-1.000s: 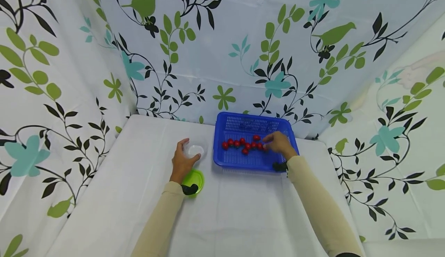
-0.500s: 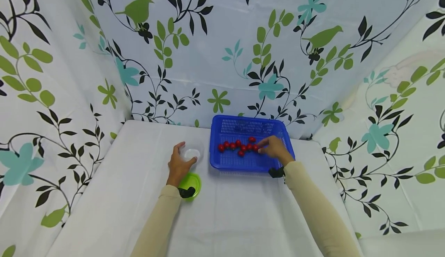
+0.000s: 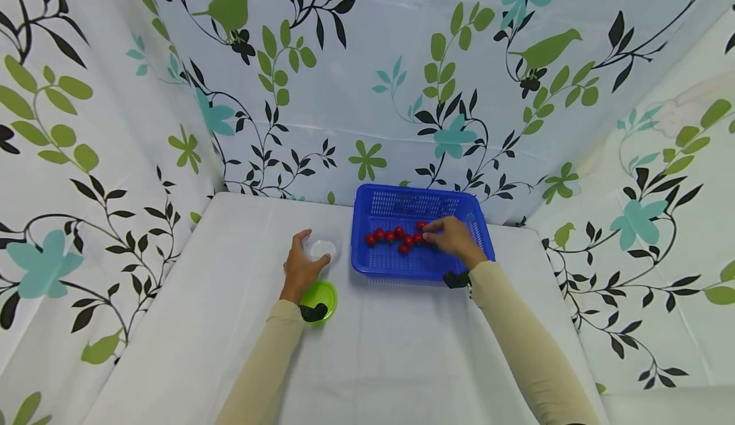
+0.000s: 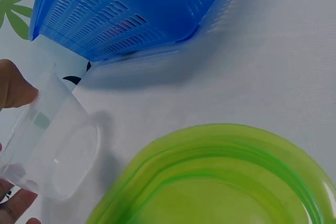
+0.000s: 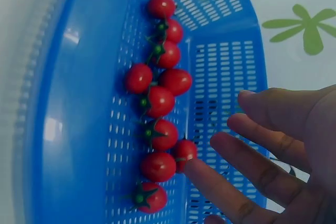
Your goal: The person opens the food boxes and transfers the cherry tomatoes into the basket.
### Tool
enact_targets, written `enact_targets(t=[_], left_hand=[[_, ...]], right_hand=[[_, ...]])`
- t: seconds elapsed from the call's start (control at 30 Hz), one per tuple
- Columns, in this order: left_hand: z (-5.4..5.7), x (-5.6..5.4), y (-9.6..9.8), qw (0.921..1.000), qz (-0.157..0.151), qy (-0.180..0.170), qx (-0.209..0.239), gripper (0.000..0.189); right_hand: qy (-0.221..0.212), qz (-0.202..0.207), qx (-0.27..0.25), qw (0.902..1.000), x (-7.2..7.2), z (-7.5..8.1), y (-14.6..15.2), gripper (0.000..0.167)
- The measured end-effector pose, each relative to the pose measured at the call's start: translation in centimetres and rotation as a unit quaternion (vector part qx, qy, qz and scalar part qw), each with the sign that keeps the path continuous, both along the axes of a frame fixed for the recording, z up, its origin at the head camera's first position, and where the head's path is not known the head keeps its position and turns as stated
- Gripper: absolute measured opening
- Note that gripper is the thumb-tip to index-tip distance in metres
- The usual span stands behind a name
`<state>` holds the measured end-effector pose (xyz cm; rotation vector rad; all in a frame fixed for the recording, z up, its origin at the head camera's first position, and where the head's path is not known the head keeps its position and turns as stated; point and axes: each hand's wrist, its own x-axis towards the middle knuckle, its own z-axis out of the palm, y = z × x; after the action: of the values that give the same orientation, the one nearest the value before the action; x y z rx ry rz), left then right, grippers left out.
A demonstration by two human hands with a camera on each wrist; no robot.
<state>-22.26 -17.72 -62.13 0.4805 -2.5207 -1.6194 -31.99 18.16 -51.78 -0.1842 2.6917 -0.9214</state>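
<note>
My left hand (image 3: pixel 300 270) grips a clear plastic cup (image 4: pixel 68 145), thumb on one side and fingers on the other. The cup stands on the white cloth left of a blue perforated basket (image 3: pixel 402 270). Inside the basket, several red cherry tomatoes (image 5: pixel 160 100) lie in a loose row, some with green stalks. My right hand (image 3: pixel 456 240) reaches in over the right end of that row. In the right wrist view its fingers are spread and fairly straight, one fingertip right at a cherry tomato (image 5: pixel 184 153); nothing shows between them.
A round lime-green dish-like piece (image 4: pixel 220 182) lies on the cloth just below the left wrist. White curtains (image 3: pixel 367 80) with leaf and bird prints surround the table at the back and both sides. The basket's back wall stands close to the rear curtain.
My right hand has shifted a little left over the tomatoes inside the basket. My left hand keeps its hold on the cup. The head view has swayed slightly.
</note>
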Motion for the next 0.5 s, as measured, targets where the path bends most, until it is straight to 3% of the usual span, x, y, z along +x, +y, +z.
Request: enact_targets(t=[0.17,0.3,0.5], left_hand=[[0.2,0.2,-0.3,0.9999,-0.004,-0.011,-0.007,0.078],[0.7,0.5,-0.8,0.9999,-0.005,0.002,-0.011,0.073],[2.3,1.4,-1.4,0.9939,0.018,0.074,-0.08,0.073]], right_hand=[[0.011,0.005,-0.002,0.9999,0.6,0.4,-0.7,0.031],[0.019,0.01,-0.009,0.9997,1.1,1.1,-1.3,0.033],[0.036,0.026,-0.012,0.9989,1.9,2.2,-1.5,0.035]])
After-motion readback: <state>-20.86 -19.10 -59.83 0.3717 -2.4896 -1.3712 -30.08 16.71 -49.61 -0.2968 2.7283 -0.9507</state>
